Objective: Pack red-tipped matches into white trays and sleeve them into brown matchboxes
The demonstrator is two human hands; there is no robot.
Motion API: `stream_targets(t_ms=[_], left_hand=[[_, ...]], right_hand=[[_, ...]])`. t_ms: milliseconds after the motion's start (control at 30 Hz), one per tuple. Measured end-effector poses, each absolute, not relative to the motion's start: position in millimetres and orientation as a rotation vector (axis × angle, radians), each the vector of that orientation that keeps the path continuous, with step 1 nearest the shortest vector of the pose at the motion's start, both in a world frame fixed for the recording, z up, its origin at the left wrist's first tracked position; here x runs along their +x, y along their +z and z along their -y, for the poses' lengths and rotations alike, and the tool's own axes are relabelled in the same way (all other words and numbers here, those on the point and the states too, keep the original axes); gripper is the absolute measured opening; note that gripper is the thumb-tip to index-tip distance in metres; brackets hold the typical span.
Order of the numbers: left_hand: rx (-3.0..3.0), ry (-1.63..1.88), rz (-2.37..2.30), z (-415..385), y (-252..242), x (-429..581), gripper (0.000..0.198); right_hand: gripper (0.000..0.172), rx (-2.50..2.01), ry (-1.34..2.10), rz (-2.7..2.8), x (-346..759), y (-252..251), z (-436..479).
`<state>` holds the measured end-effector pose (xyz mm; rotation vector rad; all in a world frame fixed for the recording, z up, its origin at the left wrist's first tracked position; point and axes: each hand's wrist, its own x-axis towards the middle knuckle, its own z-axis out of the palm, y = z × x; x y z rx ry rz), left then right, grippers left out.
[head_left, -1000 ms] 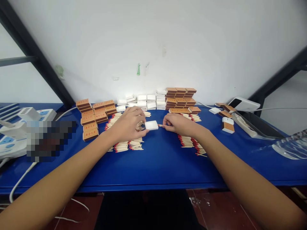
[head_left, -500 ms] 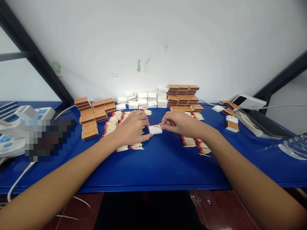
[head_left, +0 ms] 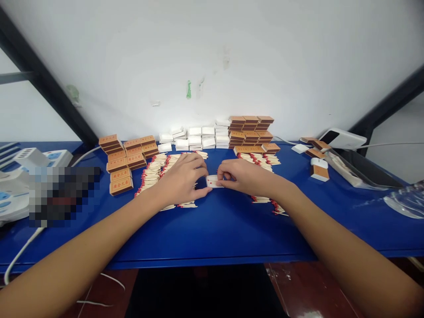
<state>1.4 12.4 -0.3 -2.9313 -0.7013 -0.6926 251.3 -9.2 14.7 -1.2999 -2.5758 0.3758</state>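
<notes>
My left hand [head_left: 182, 176] is closed around the left end of a small white matchbox tray [head_left: 212, 181] on the blue table [head_left: 218, 229]. My right hand [head_left: 243, 176] pinches matches and presses them into that tray; red match heads show inside it. Rows of loose red-tipped matches [head_left: 155, 170] lie under and left of my left hand. More matches [head_left: 265, 201] lie under my right wrist.
Brown matchbox sleeves are stacked at the back left [head_left: 127, 154] and back centre [head_left: 251, 130]. White empty trays [head_left: 197, 139] stand between them by the wall. Power strips [head_left: 36, 159] and cables lie far left; a white device [head_left: 342, 139] and a matchbox [head_left: 319, 170] lie right.
My right hand has moved left onto the tray and pushed matches into it. The left hand has stayed holding the tray, which has shifted slightly toward me.
</notes>
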Motion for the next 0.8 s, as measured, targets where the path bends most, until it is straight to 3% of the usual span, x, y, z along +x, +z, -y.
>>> stream_targets(t_ms=[800], left_hand=[[-2.967, -0.658, 0.703, -12, 0, 2, 0.029]], right_hand=[[0.018, -1.330, 0.577, 2.513, 247, 20, 12]])
